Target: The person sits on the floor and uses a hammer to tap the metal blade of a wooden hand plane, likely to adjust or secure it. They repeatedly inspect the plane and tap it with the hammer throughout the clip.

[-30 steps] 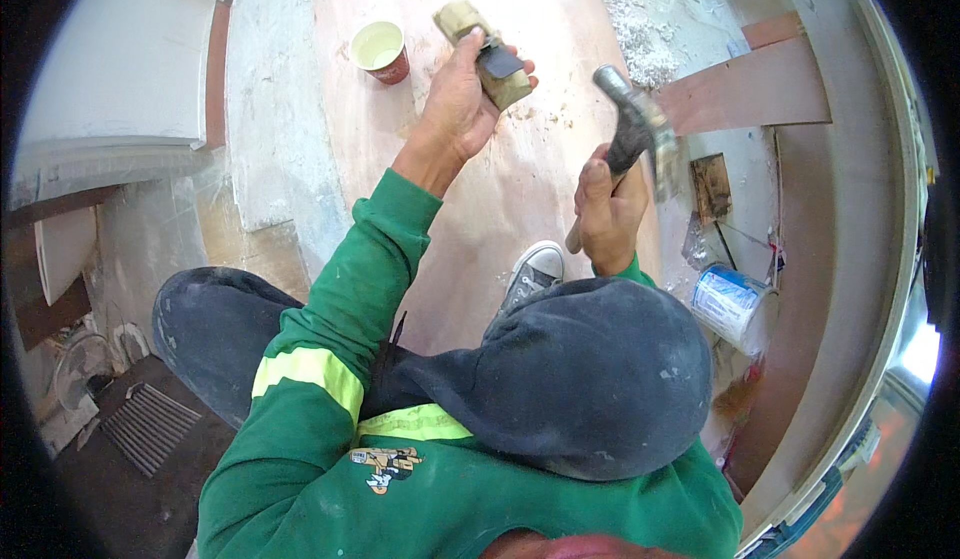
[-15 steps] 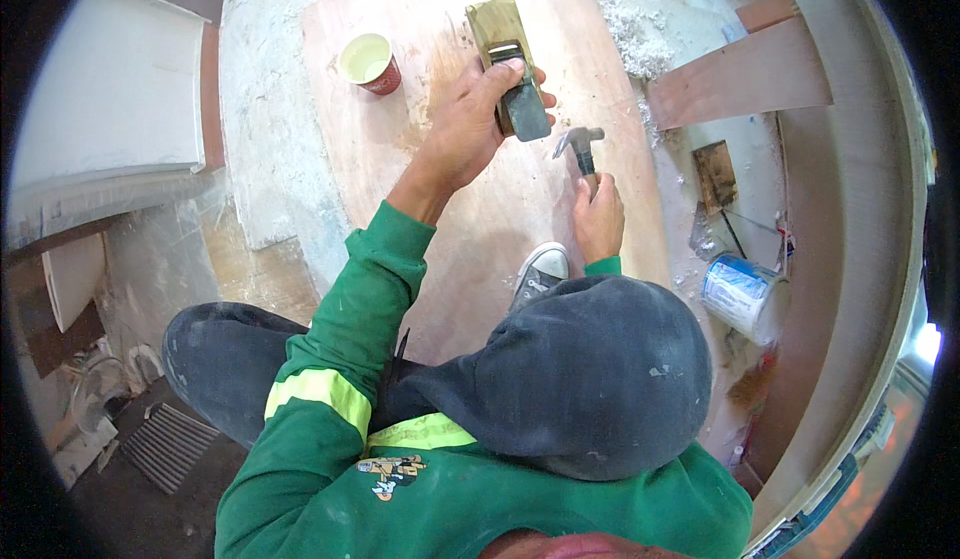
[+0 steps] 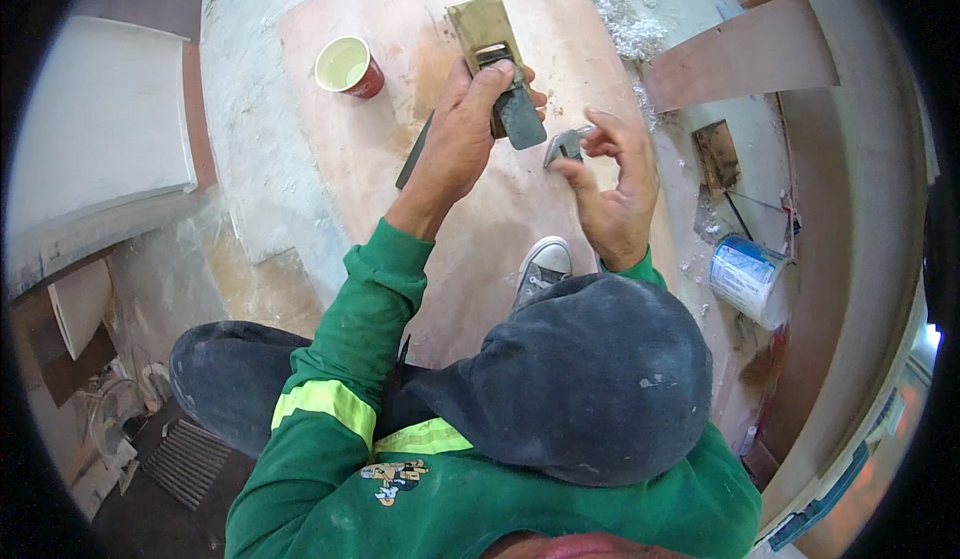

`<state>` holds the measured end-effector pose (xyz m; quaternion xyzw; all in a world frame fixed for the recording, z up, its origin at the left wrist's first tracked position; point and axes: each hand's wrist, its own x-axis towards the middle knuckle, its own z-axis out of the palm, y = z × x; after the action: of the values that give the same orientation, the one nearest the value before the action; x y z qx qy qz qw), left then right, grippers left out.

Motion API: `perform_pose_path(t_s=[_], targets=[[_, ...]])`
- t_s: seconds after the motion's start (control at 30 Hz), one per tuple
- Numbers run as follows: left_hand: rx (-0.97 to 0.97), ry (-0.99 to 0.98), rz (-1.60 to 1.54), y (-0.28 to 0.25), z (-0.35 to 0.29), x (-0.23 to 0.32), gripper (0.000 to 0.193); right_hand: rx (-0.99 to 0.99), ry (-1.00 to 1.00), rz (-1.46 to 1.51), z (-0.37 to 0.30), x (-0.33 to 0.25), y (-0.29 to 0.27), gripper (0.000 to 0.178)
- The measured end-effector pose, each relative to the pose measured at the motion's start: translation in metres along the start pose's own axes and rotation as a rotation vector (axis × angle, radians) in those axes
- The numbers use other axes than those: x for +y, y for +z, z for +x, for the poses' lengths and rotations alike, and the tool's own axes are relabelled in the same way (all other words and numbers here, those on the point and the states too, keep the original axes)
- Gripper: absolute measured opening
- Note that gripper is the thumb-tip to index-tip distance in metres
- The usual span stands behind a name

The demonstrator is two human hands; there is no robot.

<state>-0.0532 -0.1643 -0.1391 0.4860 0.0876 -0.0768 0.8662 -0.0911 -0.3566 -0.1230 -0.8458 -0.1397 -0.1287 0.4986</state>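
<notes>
My left hand (image 3: 450,139) holds a hand plane (image 3: 482,27) upright over the board. Its yellowish wooden body points away from me, and a dark iron (image 3: 520,121) sticks out at the near end. To the right, my right hand (image 3: 622,184) has its curled fingers and thumb about a grey metal head that looks like the hammer's (image 3: 566,147). The hammer's handle cannot be made out, and these fingers are slightly blurred. Beside my left wrist shows a dark flat strip (image 3: 414,155), partly hidden by the hand; I cannot tell what it is.
A red paper cup (image 3: 367,81) with pale liquid stands at the left on the plywood board (image 3: 330,149). White shavings (image 3: 625,19) lie beyond its right edge. A blue and white tub (image 3: 748,281) lies at the right, near a wooden panel (image 3: 740,54). My shoe (image 3: 545,264) rests on the board.
My right hand has turned and shifted its grip from the hammer's handle towards the head. The dark strip now shows beside my left wrist. The plane has moved slightly left.
</notes>
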Motion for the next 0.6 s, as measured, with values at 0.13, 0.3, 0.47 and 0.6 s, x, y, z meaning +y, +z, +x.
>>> perform_pose_path(t_s=[0.13,0.3,0.47,0.6], targets=[[0.005,0.028,0.000,0.003,0.002,-0.001,0.037,-0.159,-0.268,-0.144,0.026,-0.019,0.004,0.067],[-0.054,0.056,0.042,0.007,-0.002,0.005,0.043,-0.100,-0.340,-0.287,0.025,-0.015,0.018,0.057],[-0.044,0.056,0.020,0.005,-0.005,0.006,0.055,-0.098,-0.303,-0.310,0.023,-0.017,0.023,0.049],[-0.071,0.062,-0.008,0.004,-0.005,0.004,0.060,-0.073,-0.168,-0.244,0.022,-0.030,0.028,0.043]])
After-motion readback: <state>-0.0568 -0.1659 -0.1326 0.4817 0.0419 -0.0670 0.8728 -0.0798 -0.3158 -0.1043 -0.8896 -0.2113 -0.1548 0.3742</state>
